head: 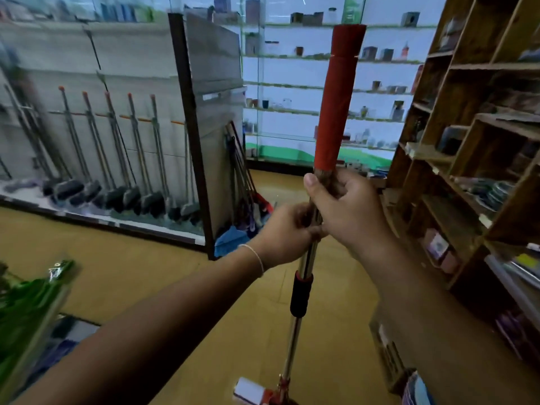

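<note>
Wooden shelves (467, 92): 3 o'clock, stocked.
Broom row (117, 159): 9 o'clock, standing along the wall.
Mop pole (293, 340): steel, centre, nearly upright, running from 6 to 12 o'clock.
Red sleeve (340, 103): covers the pole's top, 12 o'clock.
Right hand (350, 211): fingers curled round the pole just under the sleeve.
Left hand (285, 235): grips the pole just below, touching the right hand.
Black grip (301, 296): on the pole, 6 o'clock of the hands.

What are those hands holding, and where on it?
A metal pole: right hand just under its red sleeve, left hand gripping right below.
</note>
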`<state>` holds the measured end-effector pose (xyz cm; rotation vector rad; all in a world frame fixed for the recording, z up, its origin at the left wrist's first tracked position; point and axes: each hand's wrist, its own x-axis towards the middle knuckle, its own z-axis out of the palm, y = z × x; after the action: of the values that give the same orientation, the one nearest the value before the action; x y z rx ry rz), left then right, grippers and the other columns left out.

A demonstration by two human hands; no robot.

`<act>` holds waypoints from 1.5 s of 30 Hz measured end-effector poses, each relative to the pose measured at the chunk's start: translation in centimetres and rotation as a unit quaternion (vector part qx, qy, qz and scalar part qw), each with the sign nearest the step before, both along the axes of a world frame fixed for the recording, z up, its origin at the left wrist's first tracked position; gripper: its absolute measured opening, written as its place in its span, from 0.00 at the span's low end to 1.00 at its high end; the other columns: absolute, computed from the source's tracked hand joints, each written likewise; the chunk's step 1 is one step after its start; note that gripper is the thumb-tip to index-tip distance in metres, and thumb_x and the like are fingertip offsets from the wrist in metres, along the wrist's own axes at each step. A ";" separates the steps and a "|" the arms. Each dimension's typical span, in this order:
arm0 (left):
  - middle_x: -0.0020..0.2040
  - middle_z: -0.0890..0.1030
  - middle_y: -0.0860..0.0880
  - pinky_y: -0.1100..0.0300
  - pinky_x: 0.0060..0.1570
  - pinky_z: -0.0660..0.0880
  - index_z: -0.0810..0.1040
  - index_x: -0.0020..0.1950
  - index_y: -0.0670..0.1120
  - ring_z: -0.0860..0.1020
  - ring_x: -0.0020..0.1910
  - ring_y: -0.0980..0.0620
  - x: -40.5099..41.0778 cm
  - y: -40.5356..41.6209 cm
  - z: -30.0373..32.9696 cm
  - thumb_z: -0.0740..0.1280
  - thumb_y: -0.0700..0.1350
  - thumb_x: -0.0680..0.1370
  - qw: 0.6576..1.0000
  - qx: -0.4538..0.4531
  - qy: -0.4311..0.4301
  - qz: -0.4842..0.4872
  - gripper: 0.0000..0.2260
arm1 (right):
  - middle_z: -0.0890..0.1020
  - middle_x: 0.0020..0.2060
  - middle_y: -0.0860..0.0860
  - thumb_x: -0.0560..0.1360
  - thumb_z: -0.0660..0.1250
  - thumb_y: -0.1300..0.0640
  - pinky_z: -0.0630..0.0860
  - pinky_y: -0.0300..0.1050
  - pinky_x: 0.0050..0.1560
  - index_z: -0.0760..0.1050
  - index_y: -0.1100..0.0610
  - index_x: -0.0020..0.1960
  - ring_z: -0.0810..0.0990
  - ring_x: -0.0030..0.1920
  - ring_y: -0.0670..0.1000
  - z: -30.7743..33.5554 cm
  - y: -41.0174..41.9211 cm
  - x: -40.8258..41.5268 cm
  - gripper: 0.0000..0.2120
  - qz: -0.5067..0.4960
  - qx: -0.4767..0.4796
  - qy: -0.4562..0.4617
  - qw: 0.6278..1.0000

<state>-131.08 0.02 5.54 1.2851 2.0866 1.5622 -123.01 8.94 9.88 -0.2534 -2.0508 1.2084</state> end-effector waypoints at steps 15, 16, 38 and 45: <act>0.49 0.82 0.41 0.47 0.55 0.79 0.78 0.54 0.40 0.81 0.49 0.44 -22.3 2.8 0.7 0.69 0.46 0.78 0.990 -0.064 -0.072 0.100 0.11 | 0.84 0.40 0.59 0.75 0.69 0.47 0.81 0.62 0.46 0.80 0.55 0.45 0.85 0.43 0.59 2.7 5.8 -25.6 0.10 0.110 -0.004 0.037 0.993; 0.50 0.82 0.41 0.48 0.55 0.79 0.78 0.55 0.41 0.82 0.50 0.45 -23.9 2.4 0.7 0.69 0.47 0.78 0.990 -0.061 -0.080 0.101 0.11 | 0.85 0.39 0.59 0.76 0.69 0.48 0.81 0.61 0.46 0.80 0.54 0.45 0.85 0.42 0.58 2.6 5.5 -27.4 0.09 0.115 -0.004 0.038 0.993; 0.39 0.74 0.46 0.53 0.40 0.71 0.78 0.56 0.39 0.72 0.36 0.48 -61.5 -6.8 2.0 0.63 0.56 0.79 0.979 -0.157 -0.063 0.110 0.20 | 0.85 0.40 0.51 0.77 0.68 0.51 0.83 0.44 0.43 0.78 0.49 0.49 0.85 0.41 0.46 2.1 -2.7 -65.0 0.03 0.192 0.007 0.041 0.981; 0.38 0.75 0.44 0.42 0.43 0.77 0.79 0.49 0.39 0.74 0.37 0.46 -71.4 -10.7 1.2 0.64 0.67 0.69 0.969 -0.145 -0.056 0.194 0.31 | 0.85 0.39 0.56 0.76 0.70 0.54 0.82 0.54 0.44 0.80 0.53 0.46 0.85 0.40 0.55 1.7 -6.2 -76.8 0.03 0.253 0.011 0.067 0.965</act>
<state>-202.47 -10.68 6.75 0.7055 2.4823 1.3527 -199.78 2.78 11.55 0.3799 -2.0711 1.4522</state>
